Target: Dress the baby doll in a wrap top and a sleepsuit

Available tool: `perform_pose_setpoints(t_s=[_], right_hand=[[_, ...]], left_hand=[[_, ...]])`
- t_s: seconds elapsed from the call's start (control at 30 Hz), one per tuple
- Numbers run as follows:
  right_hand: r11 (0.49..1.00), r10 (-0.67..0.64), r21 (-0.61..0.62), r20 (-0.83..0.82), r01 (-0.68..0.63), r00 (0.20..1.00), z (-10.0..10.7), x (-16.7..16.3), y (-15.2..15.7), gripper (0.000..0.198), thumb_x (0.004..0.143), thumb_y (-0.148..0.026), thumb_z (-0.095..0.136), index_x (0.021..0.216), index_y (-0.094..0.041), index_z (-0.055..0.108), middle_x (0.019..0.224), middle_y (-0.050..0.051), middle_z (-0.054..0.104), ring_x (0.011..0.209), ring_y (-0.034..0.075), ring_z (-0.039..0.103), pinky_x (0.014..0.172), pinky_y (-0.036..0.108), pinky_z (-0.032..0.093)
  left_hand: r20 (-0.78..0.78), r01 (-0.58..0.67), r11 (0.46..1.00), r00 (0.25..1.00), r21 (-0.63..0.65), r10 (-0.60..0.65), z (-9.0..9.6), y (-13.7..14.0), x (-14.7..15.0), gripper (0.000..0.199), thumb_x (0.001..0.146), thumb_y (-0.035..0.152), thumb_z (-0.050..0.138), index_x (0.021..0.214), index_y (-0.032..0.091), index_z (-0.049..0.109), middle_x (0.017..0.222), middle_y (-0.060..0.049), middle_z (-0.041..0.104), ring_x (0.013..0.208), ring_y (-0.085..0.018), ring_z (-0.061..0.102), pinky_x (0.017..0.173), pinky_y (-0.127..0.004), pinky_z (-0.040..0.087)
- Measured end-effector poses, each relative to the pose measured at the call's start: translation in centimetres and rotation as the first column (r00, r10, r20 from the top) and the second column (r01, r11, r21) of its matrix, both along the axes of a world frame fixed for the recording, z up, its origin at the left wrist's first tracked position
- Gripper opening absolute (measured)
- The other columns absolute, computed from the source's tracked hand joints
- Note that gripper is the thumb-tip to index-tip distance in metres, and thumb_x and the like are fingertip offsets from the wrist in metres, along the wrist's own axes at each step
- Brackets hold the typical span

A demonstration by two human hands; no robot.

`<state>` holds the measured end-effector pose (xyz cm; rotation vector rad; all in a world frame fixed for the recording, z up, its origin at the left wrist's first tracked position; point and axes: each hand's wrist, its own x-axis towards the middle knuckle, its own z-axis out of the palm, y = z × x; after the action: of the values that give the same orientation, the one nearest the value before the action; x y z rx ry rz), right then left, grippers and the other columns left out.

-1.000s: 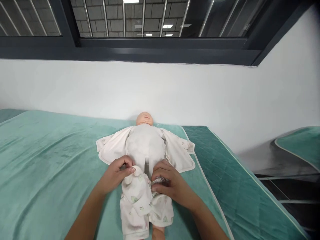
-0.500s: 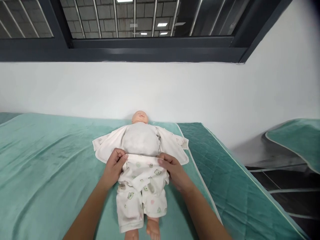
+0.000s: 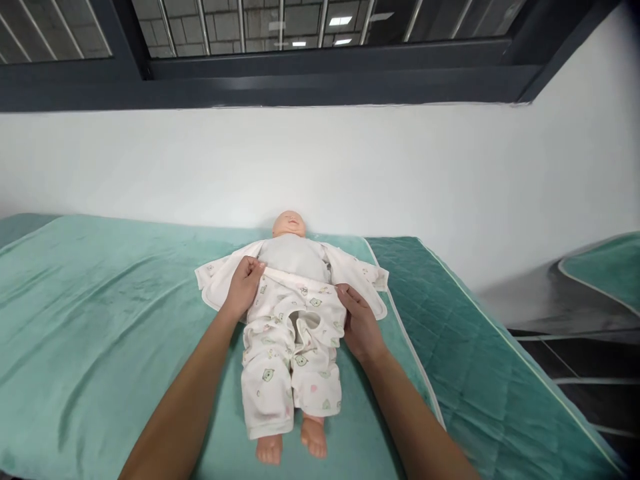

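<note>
Two hands pinch one trouser waistband on one doll.

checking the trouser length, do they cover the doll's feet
No, both bare feet show below the patterned trousers.

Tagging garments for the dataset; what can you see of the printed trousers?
The trousers are off-white, soft-looking cloth with small green and pink prints, a gaping crotch opening and wrinkled legs. They lie face-up on the doll, its bare feet showing below the hems. The waistband crosses the torso at a slant, held by the left hand at its higher side and the right hand at its lower.
</note>
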<state>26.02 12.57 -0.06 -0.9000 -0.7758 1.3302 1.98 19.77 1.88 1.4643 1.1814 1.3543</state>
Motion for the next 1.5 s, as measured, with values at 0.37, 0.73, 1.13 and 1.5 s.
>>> perform_pose_setpoints(t_s=[0.37,0.73,1.13,1.5], right_hand=[[0.955,-0.271,0.279,0.695,0.098,0.666,-0.4,-0.4,0.7,0.03,0.093,-0.053,0.054,0.092,-0.023,0.055,0.076,-0.002,0.052,0.071,0.015,0.046,0.067,0.029,0.038],[0.961,-0.25,0.267,0.738,0.069,0.627,1.6,-0.2,6.7,0.03,0.088,-0.053,0.055,0.085,-0.023,0.055,0.081,0.001,0.059,0.08,0.02,0.053,0.076,0.033,0.041],[0.989,0.048,0.055,0.756,-0.136,0.653,1.5,2.1,4.5,0.022,0.075,-0.036,0.066,0.091,-0.022,0.058,0.074,-0.003,0.058,0.065,0.014,0.047,0.062,0.027,0.038],[0.99,0.141,-0.111,0.744,-0.087,0.654,-0.9,2.3,6.0,0.022,0.061,-0.02,0.061,0.083,-0.02,0.061,0.074,0.002,0.067,0.078,0.022,0.06,0.068,0.032,0.045]], left_hand=[[-0.029,0.214,0.968,0.975,-0.13,-0.22,-0.1,-1.1,-1.6,0.03,0.083,0.047,0.069,0.088,0.019,0.059,0.072,0.003,0.049,0.065,-0.011,0.042,0.06,-0.024,0.032],[0.007,0.215,0.966,0.976,-0.146,-0.216,-1.0,-0.9,-1.9,0.033,0.081,0.048,0.071,0.083,0.019,0.055,0.07,0.003,0.048,0.063,-0.011,0.041,0.059,-0.023,0.03],[0.243,-0.003,0.994,0.97,-0.112,0.031,-2.3,0.5,-1.2,0.025,0.081,0.038,0.07,0.083,0.02,0.053,0.074,0.003,0.05,0.066,-0.011,0.044,0.062,-0.023,0.035],[-0.218,0.171,0.957,0.95,-0.235,-0.223,-1.5,1.1,-3.4,0.014,0.075,0.023,0.059,0.088,0.019,0.056,0.071,0.003,0.052,0.063,-0.012,0.045,0.057,-0.024,0.031]])
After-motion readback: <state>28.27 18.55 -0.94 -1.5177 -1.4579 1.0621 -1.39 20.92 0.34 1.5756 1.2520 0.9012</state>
